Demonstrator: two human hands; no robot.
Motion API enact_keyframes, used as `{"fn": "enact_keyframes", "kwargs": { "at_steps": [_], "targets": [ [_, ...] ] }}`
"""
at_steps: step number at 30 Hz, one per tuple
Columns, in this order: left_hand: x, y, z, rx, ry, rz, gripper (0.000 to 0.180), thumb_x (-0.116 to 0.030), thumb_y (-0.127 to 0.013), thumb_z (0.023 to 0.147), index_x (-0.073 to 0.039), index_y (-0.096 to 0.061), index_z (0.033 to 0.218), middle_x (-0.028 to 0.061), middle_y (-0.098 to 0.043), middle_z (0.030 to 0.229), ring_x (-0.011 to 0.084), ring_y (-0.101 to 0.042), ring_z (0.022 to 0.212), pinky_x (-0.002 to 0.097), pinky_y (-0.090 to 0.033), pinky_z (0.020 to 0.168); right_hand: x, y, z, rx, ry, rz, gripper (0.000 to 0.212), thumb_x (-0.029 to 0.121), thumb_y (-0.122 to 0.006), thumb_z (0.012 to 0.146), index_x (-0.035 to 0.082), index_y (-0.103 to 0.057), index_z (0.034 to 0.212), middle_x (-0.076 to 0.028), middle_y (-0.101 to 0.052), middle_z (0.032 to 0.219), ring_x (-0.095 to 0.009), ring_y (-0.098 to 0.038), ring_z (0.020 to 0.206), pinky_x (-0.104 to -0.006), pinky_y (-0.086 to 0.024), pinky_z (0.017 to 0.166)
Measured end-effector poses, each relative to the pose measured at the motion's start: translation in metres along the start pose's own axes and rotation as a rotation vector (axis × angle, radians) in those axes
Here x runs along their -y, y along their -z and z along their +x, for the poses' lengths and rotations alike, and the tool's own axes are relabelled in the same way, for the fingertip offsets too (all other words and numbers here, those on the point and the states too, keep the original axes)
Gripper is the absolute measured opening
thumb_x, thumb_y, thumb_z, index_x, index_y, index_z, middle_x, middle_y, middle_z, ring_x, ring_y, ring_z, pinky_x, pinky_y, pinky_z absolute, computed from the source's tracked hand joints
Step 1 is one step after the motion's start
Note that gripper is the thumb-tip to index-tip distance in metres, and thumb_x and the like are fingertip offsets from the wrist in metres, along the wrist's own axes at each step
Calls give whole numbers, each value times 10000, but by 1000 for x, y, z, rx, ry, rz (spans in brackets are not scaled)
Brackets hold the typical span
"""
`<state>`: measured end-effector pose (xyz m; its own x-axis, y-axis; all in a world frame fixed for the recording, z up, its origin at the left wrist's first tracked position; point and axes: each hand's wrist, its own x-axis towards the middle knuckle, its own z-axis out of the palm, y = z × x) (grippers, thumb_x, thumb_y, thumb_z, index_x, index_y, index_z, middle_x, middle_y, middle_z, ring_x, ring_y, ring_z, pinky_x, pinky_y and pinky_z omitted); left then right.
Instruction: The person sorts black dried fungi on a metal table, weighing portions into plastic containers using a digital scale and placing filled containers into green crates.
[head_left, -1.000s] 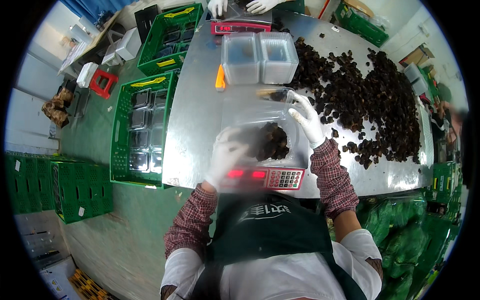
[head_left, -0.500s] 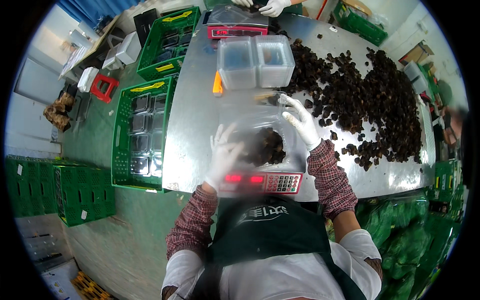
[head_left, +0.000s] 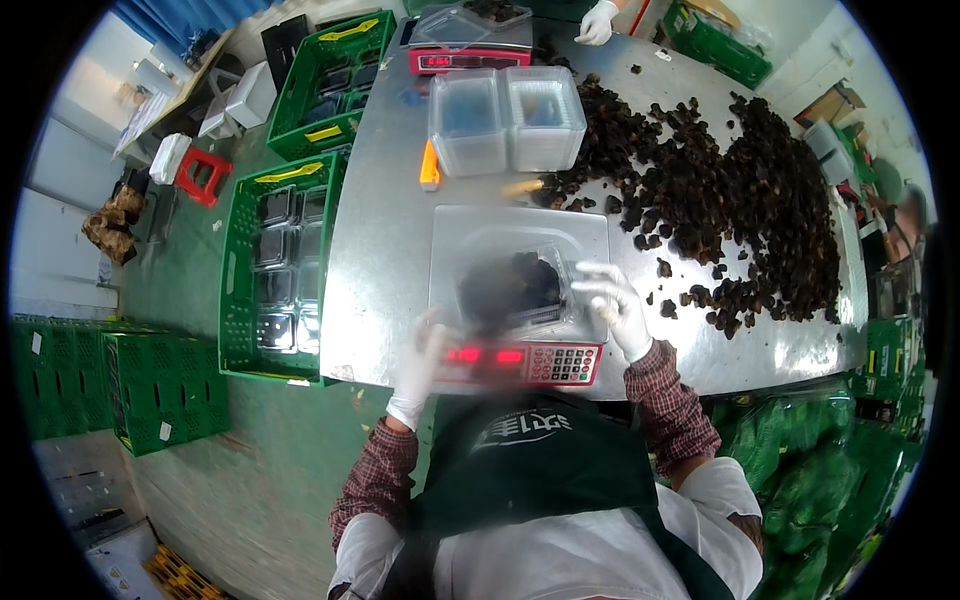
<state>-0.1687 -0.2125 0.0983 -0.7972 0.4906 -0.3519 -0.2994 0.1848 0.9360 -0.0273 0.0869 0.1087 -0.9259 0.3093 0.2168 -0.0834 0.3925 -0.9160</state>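
Observation:
A clear plastic tray [head_left: 573, 318] sits on the steel plate of a red-edged digital scale [head_left: 565, 365]. Dark brown mushroom-like pieces [head_left: 540, 285] fill it. My right hand [head_left: 618, 312], in a white glove, is at the tray's right side with fingers stretched apart. My left hand [head_left: 424, 365], gloved too, is by the scale's front left corner. Motion and a dark blur over the picture's middle smear its fingers. The same blur hides the tray's left part, and I cannot tell how its lid lies.
Stacked clear trays [head_left: 508, 122] stand beyond the scale, beside an orange-handled tool [head_left: 430, 166]. Loose dark pieces [head_left: 770, 210] spread over the table's right. A green crate [head_left: 235, 270] of packed trays is at left. Across the table are another scale [head_left: 470, 60] and a co-worker's gloved hand [head_left: 597, 24].
Both my hands have come nearer to me, the left one down to the scale's front left. The tray now sits lower on the plate. The co-worker's hand has moved right, off the far scale.

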Motion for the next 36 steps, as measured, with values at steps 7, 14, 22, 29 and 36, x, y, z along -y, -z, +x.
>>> {"fn": "enact_keyframes", "kwargs": {
  "at_steps": [7,14,22,29,36],
  "targets": [
    [11,-8,6,167,173,-96,499,-164,-625,956,-7,-446,1394,95,-702,935,119,-666,782,241,-537,659,-7,-7,-24,-19,-130,30,243,87,-724,845,39,-711,1083,-107,-596,1234,-241,-547,1188,-359,-432,1036],
    [4,-6,8,196,188,-24,402,-94,-634,932,-1,-480,1291,126,-716,957,134,-675,792,242,-535,669,-36,-15,-23,53,-604,382,439,-25,-686,871,47,-502,1263,-51,-645,971,-129,-657,876,-242,-543,747],
    [27,7,23,100,-49,25,328,-8,-641,889,-53,-502,1183,51,-621,851,148,-680,794,278,-550,753,-20,-28,10,177,-605,460,336,-88,-575,878,53,-471,1165,-70,-641,868,-151,-647,692,-242,-529,658],
    [-19,130,30,-235,-194,-488,390,-71,-547,934,-32,-529,1321,27,-632,1005,102,-597,843,251,-501,788,51,-84,154,319,132,-297,391,17,-661,865,-15,-552,1238,-151,-662,1064,-265,-653,981,-358,-515,879],
    [103,378,96,-648,17,-630,382,-136,-523,992,-56,-538,1365,91,-673,1117,221,-696,856,333,-580,772,-99,56,272,355,84,-1520,301,212,-676,833,76,-656,1101,-182,-673,998,-360,-643,917,-459,-508,819]
  ]
}}
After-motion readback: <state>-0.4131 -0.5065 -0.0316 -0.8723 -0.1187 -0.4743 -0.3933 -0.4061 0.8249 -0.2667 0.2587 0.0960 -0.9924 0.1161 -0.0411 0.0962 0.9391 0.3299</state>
